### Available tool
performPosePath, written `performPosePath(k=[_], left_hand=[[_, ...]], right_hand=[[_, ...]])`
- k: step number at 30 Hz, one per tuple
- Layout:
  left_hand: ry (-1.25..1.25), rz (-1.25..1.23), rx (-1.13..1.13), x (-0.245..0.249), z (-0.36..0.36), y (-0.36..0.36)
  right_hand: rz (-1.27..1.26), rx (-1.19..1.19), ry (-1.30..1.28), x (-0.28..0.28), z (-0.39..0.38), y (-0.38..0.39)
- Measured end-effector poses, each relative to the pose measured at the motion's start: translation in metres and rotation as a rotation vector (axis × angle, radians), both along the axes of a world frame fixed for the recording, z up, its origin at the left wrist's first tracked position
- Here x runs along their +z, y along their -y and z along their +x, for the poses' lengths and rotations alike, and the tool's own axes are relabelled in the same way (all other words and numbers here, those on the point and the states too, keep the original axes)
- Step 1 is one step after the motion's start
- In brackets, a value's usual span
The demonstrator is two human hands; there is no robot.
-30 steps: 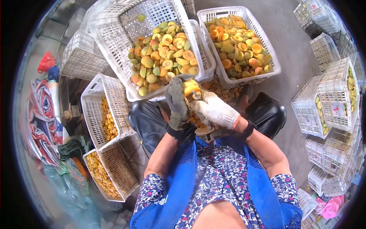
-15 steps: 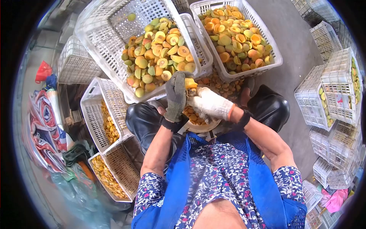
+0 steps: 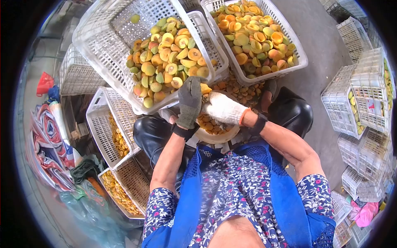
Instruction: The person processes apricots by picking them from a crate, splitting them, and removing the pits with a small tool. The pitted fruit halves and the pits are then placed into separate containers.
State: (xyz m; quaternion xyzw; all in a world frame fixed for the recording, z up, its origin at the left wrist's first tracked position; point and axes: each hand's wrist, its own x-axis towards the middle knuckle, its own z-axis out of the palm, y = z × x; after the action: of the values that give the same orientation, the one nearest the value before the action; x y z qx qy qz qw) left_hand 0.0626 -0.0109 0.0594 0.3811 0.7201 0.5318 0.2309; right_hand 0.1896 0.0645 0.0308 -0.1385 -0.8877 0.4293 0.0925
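Note:
My left hand [image 3: 190, 103], in a dark grey-green glove, is closed round a yellow-orange fruit piece [image 3: 205, 88] that shows at its fingertips. Close against it, my right hand [image 3: 225, 108] wears a white glove with an orange cuff. Its fingers are closed on something I cannot make out, at the underside of the fruit piece. Below both hands, a round tub [image 3: 219, 137] between the knees holds orange fruit pieces. Just beyond the left hand, a tilted white crate [image 3: 142, 108] holds cut and whole fruit.
A second white crate [image 3: 304, 63] full of fruit halves stands at the upper right. Two crates with orange pieces [image 3: 96, 120] stand at the left. Stacked crates [image 3: 370, 93] line the right side. Plastic sheeting [image 3: 91, 215] lies at the lower left.
The view has shifted slightly. My hands remain together at the fruit piece, and less of it shows between them; the right hand sits slightly lower against it.

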Motion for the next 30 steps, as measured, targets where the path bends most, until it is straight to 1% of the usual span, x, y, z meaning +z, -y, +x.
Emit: performPosePath(k=[2,3,4,5,6,7,8,9,10,11,12,14,15,17,18,20,21,22,23,24,25,27,28,29,30], left_hand=[[-0.033,-0.013,-0.018,-0.004,-0.004,0.000],[-0.033,-0.016,-0.018,-0.004,-0.005,0.000],[0.020,0.000,-0.026,-0.005,-0.005,0.000],[0.072,0.017,-0.034,-0.006,-0.006,-0.001],[0.069,0.014,-0.035,-0.007,-0.007,-0.006],[0.010,-0.027,-0.022,-0.007,-0.006,-0.009],[-0.051,-0.071,-0.008,-0.007,-0.005,-0.011],[-0.056,-0.078,-0.009,-0.005,-0.007,-0.013],[-0.200,-0.058,-0.059,-0.002,-0.009,-0.014],[-0.341,-0.040,-0.114,-0.001,-0.009,-0.014],[-0.338,-0.048,-0.119,-0.003,-0.009,-0.013],[-0.105,-0.028,-0.107,-0.004,-0.013,-0.015],[-0.108,-0.025,-0.108,-0.004,-0.014,-0.019],[-0.503,0.026,-0.131,-0.005,-0.014,-0.022],[-0.509,0.027,-0.131,0.002,-0.013,-0.023],[0.270,-0.028,-0.225,0.022,-0.016,-0.023],[-0.196,0.025,-0.324,0.010,-0.022,-0.018],[-0.673,0.113,-0.303,0.008,-0.024,-0.017],[-0.118,0.091,-0.247,0.005,-0.021,-0.015],[0.435,0.065,-0.176,0.010,-0.015,-0.016],[0.431,0.062,-0.175,0.012,-0.011,-0.017],[0.352,0.078,-0.065,0.014,-0.004,-0.019],[0.354,0.072,-0.066,0.010,-0.001,-0.019],[0.398,0.036,-0.009,0.007,0.001,-0.021],[0.441,-0.001,0.045,0.004,0.001,-0.023]], right_hand=[[-0.761,0.030,0.242,0.030,-0.001,-0.011],[-0.923,0.020,0.269,0.037,0.000,-0.014],[-0.927,0.021,0.271,0.041,0.001,-0.017],[-0.829,0.033,0.333,0.045,-0.001,-0.021],[-0.730,0.046,0.392,0.045,-0.003,-0.024],[-0.345,0.057,0.114,0.028,-0.007,-0.017],[-0.355,0.057,0.113,0.012,-0.006,-0.016],[-0.604,0.033,0.189,0.014,-0.007,-0.018],[-0.855,0.008,0.268,0.027,-0.009,-0.020],[-1.042,-0.041,0.333,0.042,-0.006,-0.025],[-1.168,-0.002,0.349,0.051,-0.002,-0.031],[-1.195,-0.051,0.313,0.040,-0.003,-0.030],[-1.193,-0.051,0.309,0.042,-0.003,-0.030],[-0.813,-0.104,0.277,0.047,-0.003,-0.027],[-0.812,-0.101,0.271,0.054,-0.001,-0.030],[-1.187,-0.067,0.292,0.069,0.004,-0.038],[-1.190,-0.065,0.285,0.062,0.007,-0.037],[-1.348,-0.067,0.190,0.049,0.009,-0.033],[-1.503,-0.066,0.094,0.036,0.011,-0.029],[-1.658,-0.062,-0.004,0.036,0.011,-0.027],[-1.662,-0.059,-0.006,0.036,0.009,-0.028],[-1.085,-0.011,0.208,0.038,0.004,-0.028],[-1.091,-0.013,0.208,0.025,0.002,-0.022],[-0.673,-0.020,0.112,0.001,-0.003,-0.015],[-0.255,-0.028,0.015,0.002,-0.007,-0.013]])
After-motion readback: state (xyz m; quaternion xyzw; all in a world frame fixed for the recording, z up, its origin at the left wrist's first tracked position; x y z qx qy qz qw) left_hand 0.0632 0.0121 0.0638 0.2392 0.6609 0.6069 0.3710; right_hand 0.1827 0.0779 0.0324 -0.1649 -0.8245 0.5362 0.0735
